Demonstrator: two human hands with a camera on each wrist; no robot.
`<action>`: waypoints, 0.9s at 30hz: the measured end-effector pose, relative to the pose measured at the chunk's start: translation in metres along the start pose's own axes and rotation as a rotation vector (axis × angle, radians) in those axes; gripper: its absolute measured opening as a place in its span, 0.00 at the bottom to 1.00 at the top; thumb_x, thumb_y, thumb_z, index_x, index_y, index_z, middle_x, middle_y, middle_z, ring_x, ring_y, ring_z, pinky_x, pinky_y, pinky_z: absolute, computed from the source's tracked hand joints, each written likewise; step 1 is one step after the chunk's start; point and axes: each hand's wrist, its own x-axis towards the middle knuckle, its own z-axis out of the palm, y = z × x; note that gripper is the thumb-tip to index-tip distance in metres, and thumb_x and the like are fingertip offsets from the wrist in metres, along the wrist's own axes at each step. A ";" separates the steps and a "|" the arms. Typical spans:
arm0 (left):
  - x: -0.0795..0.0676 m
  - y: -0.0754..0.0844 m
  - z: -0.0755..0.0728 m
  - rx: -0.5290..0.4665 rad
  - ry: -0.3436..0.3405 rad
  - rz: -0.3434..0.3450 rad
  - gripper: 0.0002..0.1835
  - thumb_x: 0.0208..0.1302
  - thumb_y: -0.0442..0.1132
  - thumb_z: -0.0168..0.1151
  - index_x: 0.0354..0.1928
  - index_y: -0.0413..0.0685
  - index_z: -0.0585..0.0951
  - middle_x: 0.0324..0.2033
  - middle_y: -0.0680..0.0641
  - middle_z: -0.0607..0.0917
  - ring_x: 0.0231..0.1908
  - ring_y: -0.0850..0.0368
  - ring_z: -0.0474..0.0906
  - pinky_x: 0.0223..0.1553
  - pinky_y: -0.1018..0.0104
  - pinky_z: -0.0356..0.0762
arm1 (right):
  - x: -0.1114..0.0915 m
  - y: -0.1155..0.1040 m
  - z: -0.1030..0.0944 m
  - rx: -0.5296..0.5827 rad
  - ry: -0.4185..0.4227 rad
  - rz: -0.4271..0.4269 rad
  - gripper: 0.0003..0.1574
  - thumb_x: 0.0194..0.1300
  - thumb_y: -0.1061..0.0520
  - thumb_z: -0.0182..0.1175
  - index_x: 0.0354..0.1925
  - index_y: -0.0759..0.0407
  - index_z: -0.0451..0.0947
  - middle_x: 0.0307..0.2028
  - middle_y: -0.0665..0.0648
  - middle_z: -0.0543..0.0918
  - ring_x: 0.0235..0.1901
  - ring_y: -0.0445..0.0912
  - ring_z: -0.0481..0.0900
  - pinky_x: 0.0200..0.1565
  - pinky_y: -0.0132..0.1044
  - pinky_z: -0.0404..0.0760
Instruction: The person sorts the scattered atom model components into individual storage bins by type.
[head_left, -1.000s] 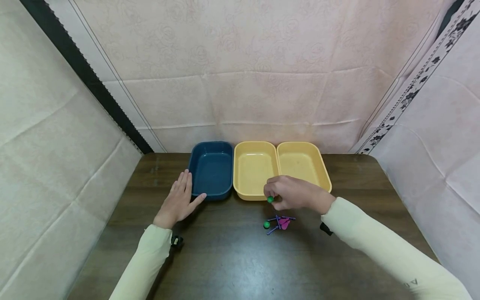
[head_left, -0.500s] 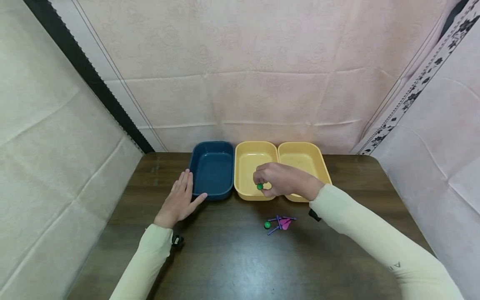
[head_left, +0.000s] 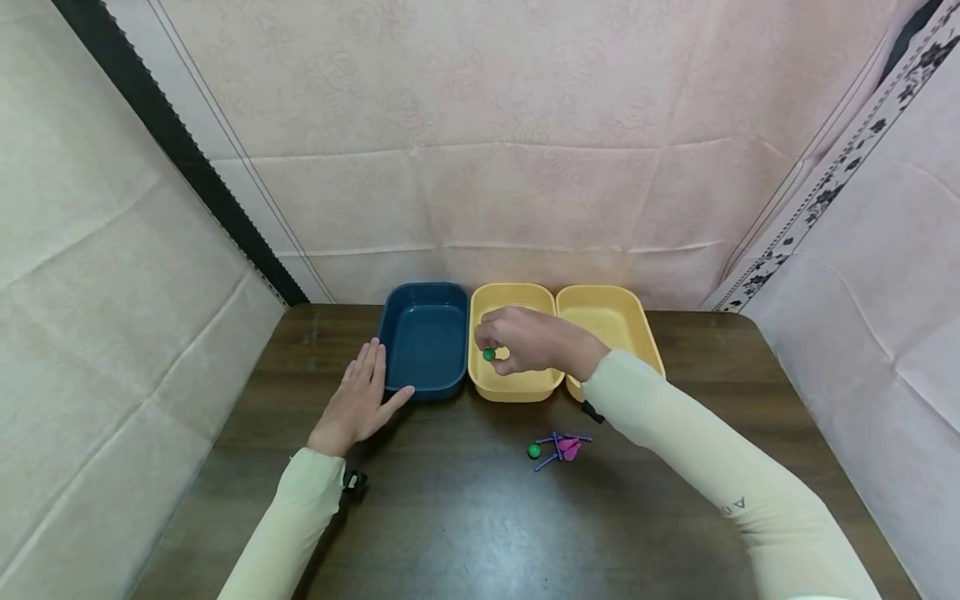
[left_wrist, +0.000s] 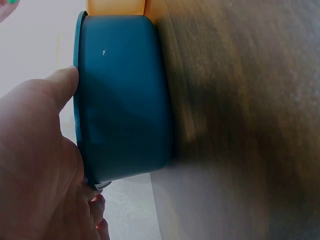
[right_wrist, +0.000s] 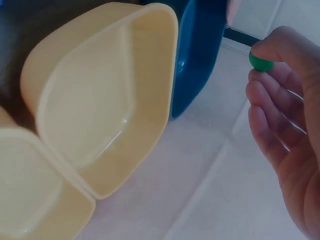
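Dark wood tbl [head_left: 465, 533], glare up front. Just past the glare, a small cluster: spare green ball [head_left: 534, 451] right beside purple sticks [head_left: 546, 463] and pink pcs [head_left: 569, 450], all untouched on the wood. Farther up, L side: left hand [head_left: 356, 400], fingers straight alongside the blue tray [head_left: 423, 337], thumb touching its rim, grasping nothing; prob. just steadying. And R side, the main action! Right hand [head_left: 528, 342] up over the middle yellow tray [head_left: 517, 389], pinching the held green ball [head_left: 489, 354] btwn thumb and fingertip. Step in hand: the carry, by the look of it, w/ no release yet. Hard to tell exact height, or whether bound for this tray or the blue one next door. Next move calls for clearing the rims, settling over one tray, then easing off the thumb, low, to avoid a bounce. Farther R, another yellow tray [head_left: 600, 312], touching the middle one. Behind everything, pale patterned cloth [head_left: 465, 200].
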 end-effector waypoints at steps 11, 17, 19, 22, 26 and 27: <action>-0.001 -0.001 0.000 0.000 -0.005 -0.002 0.56 0.77 0.71 0.46 0.84 0.34 0.41 0.85 0.34 0.40 0.85 0.34 0.36 0.83 0.36 0.42 | 0.027 0.003 0.007 -0.009 -0.018 0.029 0.08 0.66 0.57 0.72 0.43 0.57 0.86 0.40 0.54 0.87 0.40 0.45 0.81 0.46 0.31 0.86; -0.001 -0.002 -0.001 0.005 -0.003 0.000 0.56 0.77 0.71 0.47 0.84 0.34 0.41 0.85 0.34 0.40 0.85 0.34 0.37 0.83 0.36 0.42 | 0.041 0.007 0.016 0.012 -0.025 0.066 0.10 0.67 0.57 0.73 0.46 0.57 0.87 0.42 0.55 0.88 0.42 0.47 0.84 0.47 0.32 0.87; -0.001 -0.002 -0.001 0.006 0.000 0.001 0.56 0.77 0.71 0.47 0.84 0.34 0.42 0.85 0.34 0.41 0.85 0.34 0.37 0.83 0.36 0.42 | 0.046 0.009 0.020 0.027 -0.027 0.074 0.10 0.68 0.57 0.72 0.46 0.58 0.87 0.43 0.56 0.88 0.43 0.49 0.85 0.48 0.32 0.88; -0.001 -0.002 -0.001 0.006 -0.001 0.003 0.56 0.77 0.71 0.46 0.84 0.33 0.41 0.85 0.34 0.40 0.85 0.34 0.37 0.83 0.37 0.42 | 0.053 0.012 0.027 0.052 -0.034 0.082 0.12 0.69 0.57 0.71 0.48 0.60 0.87 0.44 0.57 0.88 0.46 0.52 0.86 0.49 0.33 0.88; -0.001 -0.001 -0.001 -0.001 -0.005 0.006 0.56 0.77 0.71 0.46 0.84 0.33 0.41 0.85 0.34 0.40 0.85 0.34 0.37 0.83 0.36 0.42 | 0.059 0.017 0.038 0.078 -0.034 0.097 0.12 0.69 0.58 0.70 0.49 0.61 0.86 0.44 0.57 0.87 0.45 0.51 0.86 0.49 0.34 0.88; -0.001 -0.001 -0.001 -0.003 -0.005 0.006 0.56 0.77 0.71 0.46 0.84 0.33 0.41 0.85 0.34 0.40 0.85 0.34 0.37 0.83 0.36 0.42 | 0.061 0.018 0.041 0.081 -0.031 0.100 0.12 0.69 0.58 0.70 0.49 0.61 0.86 0.44 0.57 0.87 0.45 0.51 0.86 0.49 0.34 0.88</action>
